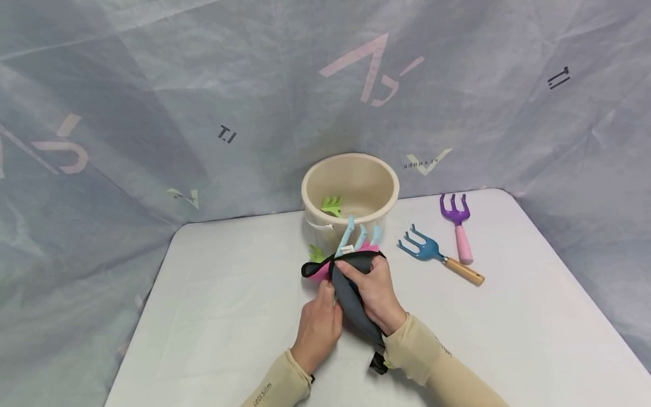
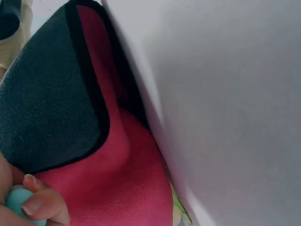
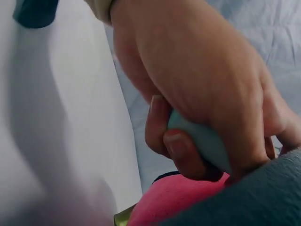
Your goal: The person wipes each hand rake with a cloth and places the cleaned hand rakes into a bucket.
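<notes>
In the head view, my left hand (image 1: 319,328) grips the handle of a light-blue three-pronged hand rake (image 1: 346,236). Its mint-coloured handle (image 2: 19,203) shows between the fingers in the left wrist view. My right hand (image 1: 378,294) holds a grey and pink cloth (image 1: 354,308) with black edging against the rake. The cloth drapes around the tool's middle, while the prongs stick out beyond it toward the bucket. Seen in the right wrist view, the left hand's fingers curl around the handle beside the cloth. The rake's neck is hidden by the cloth.
A cream bucket (image 1: 311,212) stands at the back, with a green rake (image 1: 331,207) inside. Another green piece (image 1: 316,254) lies partly behind the cloth. On the right lie a blue fork with wooden handle (image 1: 463,271) and a purple fork with pink handle (image 1: 463,243).
</notes>
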A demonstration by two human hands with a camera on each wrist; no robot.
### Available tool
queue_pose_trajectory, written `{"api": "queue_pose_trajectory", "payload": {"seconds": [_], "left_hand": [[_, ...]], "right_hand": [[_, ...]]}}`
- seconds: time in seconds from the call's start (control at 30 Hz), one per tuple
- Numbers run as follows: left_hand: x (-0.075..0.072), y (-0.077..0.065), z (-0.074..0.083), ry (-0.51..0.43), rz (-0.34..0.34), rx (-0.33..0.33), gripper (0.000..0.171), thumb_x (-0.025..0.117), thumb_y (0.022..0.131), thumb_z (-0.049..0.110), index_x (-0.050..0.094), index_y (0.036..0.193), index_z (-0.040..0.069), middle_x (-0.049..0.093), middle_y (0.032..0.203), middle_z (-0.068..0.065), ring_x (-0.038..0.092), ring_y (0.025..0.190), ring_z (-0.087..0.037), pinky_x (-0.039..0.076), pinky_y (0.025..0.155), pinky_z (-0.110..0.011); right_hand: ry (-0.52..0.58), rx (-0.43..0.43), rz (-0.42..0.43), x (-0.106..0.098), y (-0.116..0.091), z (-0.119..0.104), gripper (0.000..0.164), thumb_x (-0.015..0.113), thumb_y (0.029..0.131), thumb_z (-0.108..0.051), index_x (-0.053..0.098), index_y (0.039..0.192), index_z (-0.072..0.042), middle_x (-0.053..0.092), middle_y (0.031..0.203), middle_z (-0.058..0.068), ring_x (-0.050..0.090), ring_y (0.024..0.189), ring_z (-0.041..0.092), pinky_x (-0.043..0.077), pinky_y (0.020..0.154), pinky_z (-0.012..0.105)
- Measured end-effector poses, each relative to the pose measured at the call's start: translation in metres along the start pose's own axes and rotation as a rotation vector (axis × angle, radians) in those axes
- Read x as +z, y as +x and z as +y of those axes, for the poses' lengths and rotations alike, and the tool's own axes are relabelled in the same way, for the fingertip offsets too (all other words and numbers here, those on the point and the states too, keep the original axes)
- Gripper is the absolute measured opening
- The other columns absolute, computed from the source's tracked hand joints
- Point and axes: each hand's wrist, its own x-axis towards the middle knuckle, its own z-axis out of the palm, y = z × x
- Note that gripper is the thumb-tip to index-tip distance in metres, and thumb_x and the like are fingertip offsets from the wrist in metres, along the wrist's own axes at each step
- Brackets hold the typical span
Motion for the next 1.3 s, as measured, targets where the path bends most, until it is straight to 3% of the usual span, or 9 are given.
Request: {"api": "queue_pose_trajectory", "payload": {"seconds": [0.2,0.27,0.4,0.47,0.53,0.73,0.97,1.2,1.3], "left_hand": [[-0.001,-0.002,0.007,-0.055,-0.068,-0.017,0.037,0.059,0.084,0.004,0.05,0.12,0.001,0.057,0.101,-0.009,0.05,0.057,-0.018,0.045,0.046,-0.031],[-0.002,-0.002,0.008,-0.085,-0.086,-0.041,0.037,0.059,0.083,0.003,0.049,0.118,0.0,0.057,0.098,-0.009,0.051,0.057,-0.018,0.045,0.047,-0.031],[-0.008,0.003,0.004,-0.118,-0.074,-0.081,0.032,0.06,0.082,0.003,0.047,0.112,0.001,0.059,0.095,-0.009,0.054,0.057,-0.021,0.047,0.049,-0.034],[-0.012,0.006,0.0,-0.165,-0.077,-0.084,0.034,0.059,0.084,0.003,0.048,0.117,0.001,0.063,0.104,-0.011,0.062,0.068,-0.023,0.053,0.059,-0.038],[-0.016,0.008,-0.004,-0.226,-0.09,-0.074,0.037,0.059,0.087,0.003,0.048,0.122,0.0,0.065,0.113,-0.013,0.067,0.085,-0.023,0.056,0.07,-0.04],[-0.025,0.011,-0.011,-0.35,-0.131,-0.101,0.036,0.054,0.095,0.006,0.045,0.13,0.0,0.062,0.129,-0.015,0.057,0.118,-0.018,0.053,0.093,-0.045],[-0.03,0.015,-0.019,-0.431,-0.105,-0.145,0.033,0.054,0.1,0.013,0.044,0.13,0.002,0.055,0.14,-0.016,0.048,0.13,-0.02,0.046,0.103,-0.049],[-0.03,0.014,-0.016,-0.497,-0.068,-0.212,0.033,0.051,0.101,0.012,0.041,0.131,0.003,0.054,0.139,-0.017,0.051,0.124,-0.019,0.049,0.096,-0.046],[-0.028,0.014,-0.015,-0.548,-0.039,-0.26,0.035,0.051,0.101,0.01,0.04,0.133,0.002,0.05,0.143,-0.017,0.049,0.125,-0.019,0.047,0.1,-0.039]], "right_hand": [[-0.122,-0.073,0.135,0.0,0.003,0.004,0.028,0.081,0.081,-0.027,0.067,0.081,-0.002,0.065,0.063,-0.011,0.059,0.055,0.007,0.05,0.051,0.018],[-0.146,-0.092,0.118,-0.002,0.003,0.003,0.029,0.08,0.081,-0.028,0.067,0.08,-0.003,0.065,0.062,-0.012,0.058,0.054,0.008,0.05,0.05,0.019],[-0.083,-0.078,-0.145,-0.01,0.005,-0.001,0.021,0.077,0.083,-0.014,0.066,0.088,0.003,0.071,0.071,-0.009,0.063,0.061,0.008,0.052,0.052,0.018],[-0.048,-0.069,-0.266,-0.013,0.006,-0.004,0.016,0.074,0.085,-0.008,0.065,0.09,0.005,0.072,0.074,-0.008,0.063,0.063,0.008,0.052,0.053,0.016],[-0.051,-0.084,-0.308,-0.015,0.008,-0.006,0.013,0.073,0.085,-0.006,0.066,0.09,0.004,0.072,0.074,-0.008,0.063,0.064,0.007,0.053,0.054,0.016],[-0.164,-0.123,-0.116,-0.01,0.009,-0.006,0.023,0.084,0.076,-0.016,0.071,0.082,0.002,0.072,0.067,-0.01,0.063,0.059,0.009,0.052,0.051,0.018],[-0.174,-0.158,-0.305,-0.02,0.016,-0.011,0.023,0.075,0.085,-0.012,0.069,0.082,0.01,0.07,0.066,-0.009,0.062,0.058,0.009,0.052,0.051,0.017],[-0.317,-0.304,-0.09,-0.015,0.014,-0.006,0.019,0.08,0.081,-0.022,0.075,0.078,-0.003,0.069,0.068,-0.008,0.061,0.064,0.012,0.049,0.054,0.019],[-0.282,-0.265,-0.157,-0.011,0.012,-0.001,0.022,0.068,0.092,-0.018,0.072,0.083,0.002,0.065,0.072,-0.006,0.058,0.069,0.011,0.047,0.059,0.02]]}}
